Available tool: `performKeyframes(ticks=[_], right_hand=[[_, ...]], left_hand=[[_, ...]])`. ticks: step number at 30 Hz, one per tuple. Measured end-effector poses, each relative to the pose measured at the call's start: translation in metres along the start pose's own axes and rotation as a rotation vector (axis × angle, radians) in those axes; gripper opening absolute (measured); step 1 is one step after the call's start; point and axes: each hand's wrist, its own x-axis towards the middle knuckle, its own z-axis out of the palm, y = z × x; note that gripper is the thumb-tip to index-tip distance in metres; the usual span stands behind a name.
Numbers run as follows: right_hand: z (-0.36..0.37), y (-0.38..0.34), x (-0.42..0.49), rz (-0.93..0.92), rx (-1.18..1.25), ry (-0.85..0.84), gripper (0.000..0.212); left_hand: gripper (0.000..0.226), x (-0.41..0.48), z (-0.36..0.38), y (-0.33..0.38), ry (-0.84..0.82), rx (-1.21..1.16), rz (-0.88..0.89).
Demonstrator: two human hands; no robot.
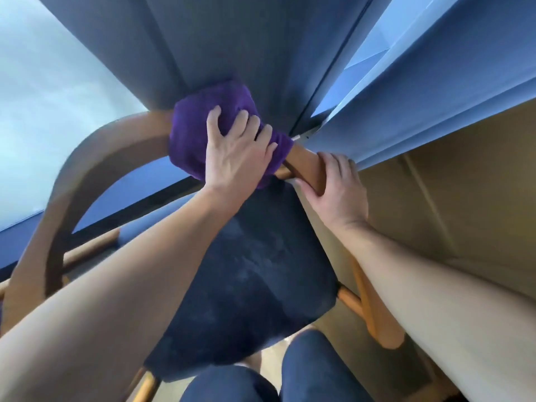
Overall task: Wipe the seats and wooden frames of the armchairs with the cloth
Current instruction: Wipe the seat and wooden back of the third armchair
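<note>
Big blue curtain (232, 39) hangs right behind the seat (255, 274), and a beige worktop (464, 198) runs along the seat's right side. It's close enough that the armchair (72, 198) looks jammed up against it.

The wooden frame (95, 158) curves up from left of the seat and across its back edge. The purple cloth (191, 134) is bunched over that top rail, just beyond the back of the seat. The left hand (237, 155) is on top of it, fingers spread and bent down over the cloth, clamping it onto the wood. The right hand (336, 187) holds the bare rail at the seat's back right corner, thumb under and fingers wrapped over. That puts it right in the gap next to the worktop.

Stuff I'd worry about from here:

- Pinched fingers. If the wiping shoves the armchair sideways, the right hand gets squeezed between the rail and the worktop edge.
- Cloth snagging the curtain. The far side of the cloth looks like it's touching or nearly touching the fabric, so a long swipe could drag it along or smear grime onto it.
- Cloth slipping. It's draped over a rounded rail, and a sloppy push round the curve toward the seat's left could roll it off.
- Dirt dropping. The seat has pale smudges on it, and whatever comes off the rail lands right there. I'd guess the seat needs a pass afterwards.
</note>
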Motion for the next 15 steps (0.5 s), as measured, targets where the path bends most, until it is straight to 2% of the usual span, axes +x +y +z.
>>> performKeyframes(ticks=[3, 7, 12, 15], right_hand=[[0.0, 0.001, 0.0, -0.012, -0.008, 0.0, 0.063], [0.0, 0.001, -0.001, -0.023, 0.004, 0.002, 0.063], [-0.002, 0.0, 0.001, -0.065, 0.073, -0.011, 0.073], [-0.005, -0.013, 0.007, -0.069, 0.287, 0.076, 0.067]], left_hand=[[0.042, -0.006, -0.006, -0.011, -0.057, -0.1, 0.051], [0.043, -0.001, -0.017, -0.005, -0.092, -0.319, -0.037], [0.033, -0.012, -0.025, -0.025, 0.127, -0.494, -0.061], [0.031, -0.021, -0.027, -0.035, 0.258, -0.5, -0.155]])
